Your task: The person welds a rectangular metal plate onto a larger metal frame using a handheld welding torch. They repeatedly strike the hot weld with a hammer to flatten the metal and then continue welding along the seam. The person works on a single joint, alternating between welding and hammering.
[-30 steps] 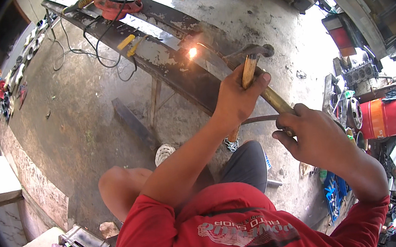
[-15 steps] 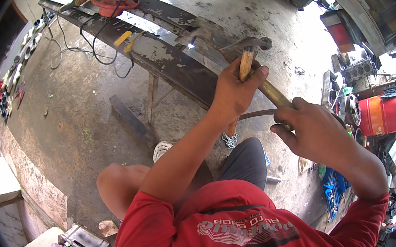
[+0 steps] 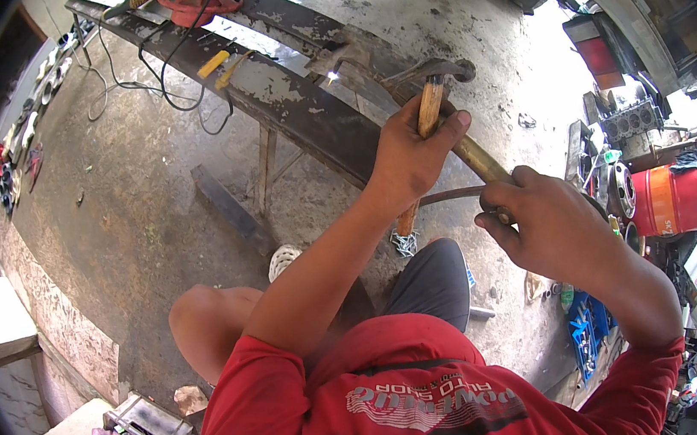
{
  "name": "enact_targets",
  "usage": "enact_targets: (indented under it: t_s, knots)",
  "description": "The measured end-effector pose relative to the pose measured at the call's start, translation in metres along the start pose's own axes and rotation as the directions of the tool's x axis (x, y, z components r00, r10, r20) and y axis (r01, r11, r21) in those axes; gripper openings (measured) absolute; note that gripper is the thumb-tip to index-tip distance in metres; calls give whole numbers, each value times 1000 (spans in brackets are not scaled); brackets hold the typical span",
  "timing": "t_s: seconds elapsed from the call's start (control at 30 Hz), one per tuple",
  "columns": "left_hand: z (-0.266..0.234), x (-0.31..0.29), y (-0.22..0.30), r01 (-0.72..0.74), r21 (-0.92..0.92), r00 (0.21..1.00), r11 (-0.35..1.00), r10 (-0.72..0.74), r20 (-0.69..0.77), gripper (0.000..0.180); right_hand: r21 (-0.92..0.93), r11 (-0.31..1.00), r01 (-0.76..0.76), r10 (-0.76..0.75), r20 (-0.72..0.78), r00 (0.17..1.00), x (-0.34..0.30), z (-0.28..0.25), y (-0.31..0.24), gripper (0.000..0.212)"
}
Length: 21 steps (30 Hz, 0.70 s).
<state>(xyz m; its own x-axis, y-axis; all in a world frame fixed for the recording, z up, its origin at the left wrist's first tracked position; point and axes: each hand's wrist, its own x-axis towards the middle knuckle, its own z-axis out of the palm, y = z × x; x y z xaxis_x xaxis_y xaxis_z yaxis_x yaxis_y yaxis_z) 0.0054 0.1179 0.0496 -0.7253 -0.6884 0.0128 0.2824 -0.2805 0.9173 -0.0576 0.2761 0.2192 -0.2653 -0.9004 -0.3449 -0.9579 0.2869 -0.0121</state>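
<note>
My left hand (image 3: pixel 409 146) is wrapped round the wooden handle (image 3: pixel 430 105) of a hammer, held upright with its dark curved metal head (image 3: pixel 435 70) on top. My right hand (image 3: pixel 550 212) grips a brass gas torch (image 3: pixel 479 158) by its rear body, thumb and fingers near the valve. The torch slants up to the left past my left hand; part of it is hidden there. A small bright flame (image 3: pixel 333 75) shows beside the bench edge, near a worn metal piece (image 3: pixel 347 56). Whether the hammer head touches the torch, I cannot tell.
A long dark metal bench (image 3: pixel 304 128) runs diagonally ahead, with a red tool (image 3: pixel 199 2), a cable and a yellow-handled tool (image 3: pixel 213 64) on it. A loose metal bar (image 3: pixel 227 210) lies on the floor. An orange-red drum (image 3: pixel 665 200) and an engine part (image 3: pixel 632 122) stand at right.
Both hands keep their grips and have barely moved. The hammer handle has shifted very slightly left, and the flame's glow has changed shape a little.
</note>
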Motion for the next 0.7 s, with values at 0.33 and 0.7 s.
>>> enact_targets:
  t_s: [0.33,0.7]
  knots:
    - [0,0,3,-1,-10,1000,1000,1,8,32,-10,1000,7,-7,-15,1000,0,0,-1,25]
    - [0,0,0,-16,3,1000,1000,16,10,32,7,1000,7,-7,-13,1000,1,1,-1,25]
